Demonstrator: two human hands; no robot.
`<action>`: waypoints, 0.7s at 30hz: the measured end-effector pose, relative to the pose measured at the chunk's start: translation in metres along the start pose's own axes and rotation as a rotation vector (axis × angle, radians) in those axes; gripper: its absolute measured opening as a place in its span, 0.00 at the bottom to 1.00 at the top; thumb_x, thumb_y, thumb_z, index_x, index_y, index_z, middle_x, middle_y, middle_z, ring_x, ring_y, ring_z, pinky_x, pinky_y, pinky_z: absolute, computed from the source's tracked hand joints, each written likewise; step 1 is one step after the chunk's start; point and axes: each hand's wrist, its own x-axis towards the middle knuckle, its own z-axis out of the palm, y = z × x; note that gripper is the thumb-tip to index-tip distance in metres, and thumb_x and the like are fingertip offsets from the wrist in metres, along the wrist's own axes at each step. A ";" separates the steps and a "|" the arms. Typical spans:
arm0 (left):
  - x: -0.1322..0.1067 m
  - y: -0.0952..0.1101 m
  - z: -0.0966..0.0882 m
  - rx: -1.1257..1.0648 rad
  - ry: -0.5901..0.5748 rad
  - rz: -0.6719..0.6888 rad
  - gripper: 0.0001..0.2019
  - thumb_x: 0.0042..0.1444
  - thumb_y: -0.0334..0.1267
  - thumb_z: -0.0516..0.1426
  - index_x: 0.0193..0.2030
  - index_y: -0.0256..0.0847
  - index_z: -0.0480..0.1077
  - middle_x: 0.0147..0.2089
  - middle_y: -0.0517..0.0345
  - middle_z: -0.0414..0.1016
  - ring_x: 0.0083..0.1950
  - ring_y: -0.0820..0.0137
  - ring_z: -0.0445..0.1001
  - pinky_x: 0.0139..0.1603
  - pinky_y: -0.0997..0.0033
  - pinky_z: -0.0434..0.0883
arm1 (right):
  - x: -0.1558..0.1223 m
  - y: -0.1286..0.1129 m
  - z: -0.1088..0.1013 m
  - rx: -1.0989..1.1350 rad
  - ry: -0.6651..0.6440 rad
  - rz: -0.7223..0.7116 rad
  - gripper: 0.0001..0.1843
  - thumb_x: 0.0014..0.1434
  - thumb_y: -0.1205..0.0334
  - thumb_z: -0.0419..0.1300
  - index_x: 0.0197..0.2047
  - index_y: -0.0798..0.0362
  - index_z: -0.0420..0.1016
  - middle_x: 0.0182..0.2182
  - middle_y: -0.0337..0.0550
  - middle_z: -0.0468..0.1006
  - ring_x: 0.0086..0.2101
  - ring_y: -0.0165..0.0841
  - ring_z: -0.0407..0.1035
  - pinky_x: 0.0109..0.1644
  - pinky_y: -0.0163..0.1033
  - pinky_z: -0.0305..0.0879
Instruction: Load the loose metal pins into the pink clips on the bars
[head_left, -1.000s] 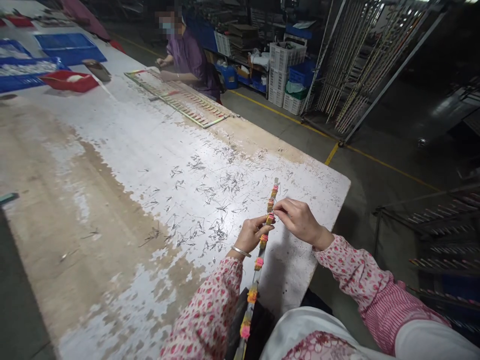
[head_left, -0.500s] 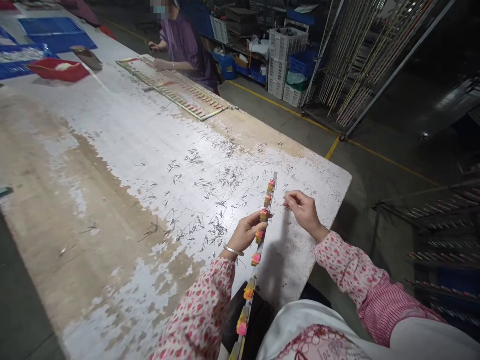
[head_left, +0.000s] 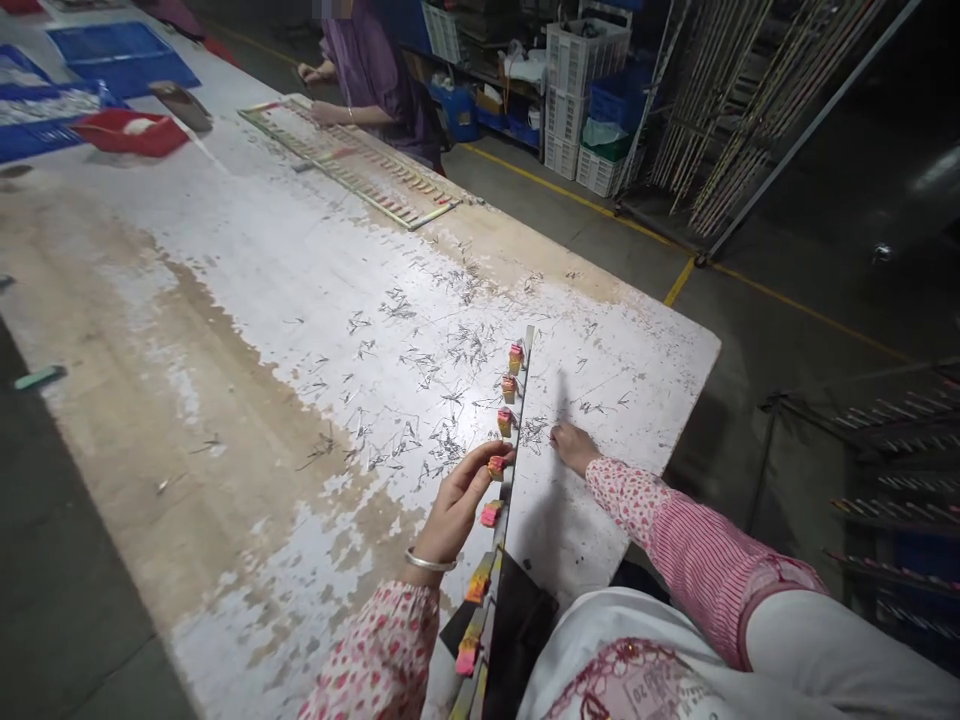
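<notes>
The strip [head_left: 523, 390] with pink-and-yellow blocks [head_left: 491, 513] slants across the worktop's [head_left: 262, 260] near edge, the left hand [head_left: 448, 512] grasping it at one block. Beside it, the right hand [head_left: 574, 447] meets loose wires [head_left: 534, 431]; its grip I cannot tell. Beyond, a frame [head_left: 433, 214] lies along the co-worker's edge.

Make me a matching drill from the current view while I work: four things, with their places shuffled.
1. Left hand
2. Right hand
3. Red tray
4. Long frame

A. In front of the person in purple
B. Right of the strip, beside thin dark pieces
C. Close to the blue trays
D. At a pink-and-yellow block on the strip

Pairs: 1-D; 2-B; 3-C; 4-A
</notes>
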 end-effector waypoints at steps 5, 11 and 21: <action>-0.001 0.002 -0.001 0.069 -0.023 0.056 0.21 0.61 0.50 0.54 0.53 0.37 0.69 0.57 0.45 0.72 0.58 0.58 0.69 0.62 0.58 0.63 | -0.016 0.006 -0.014 0.002 0.049 -0.067 0.07 0.61 0.67 0.52 0.39 0.56 0.71 0.42 0.50 0.73 0.42 0.38 0.67 0.46 0.39 0.60; 0.003 0.003 -0.003 0.084 -0.123 0.065 0.24 0.56 0.51 0.58 0.54 0.36 0.70 0.56 0.43 0.74 0.58 0.55 0.70 0.60 0.57 0.66 | -0.033 0.003 -0.039 0.137 0.153 -0.099 0.10 0.64 0.67 0.48 0.40 0.57 0.71 0.36 0.47 0.75 0.37 0.34 0.69 0.45 0.37 0.63; 0.020 -0.005 -0.006 0.278 -0.276 0.165 0.20 0.56 0.44 0.59 0.54 0.38 0.71 0.55 0.45 0.74 0.56 0.59 0.71 0.60 0.58 0.66 | -0.025 -0.029 -0.063 0.333 0.124 -0.132 0.09 0.57 0.71 0.53 0.33 0.58 0.74 0.26 0.41 0.76 0.26 0.28 0.68 0.34 0.33 0.64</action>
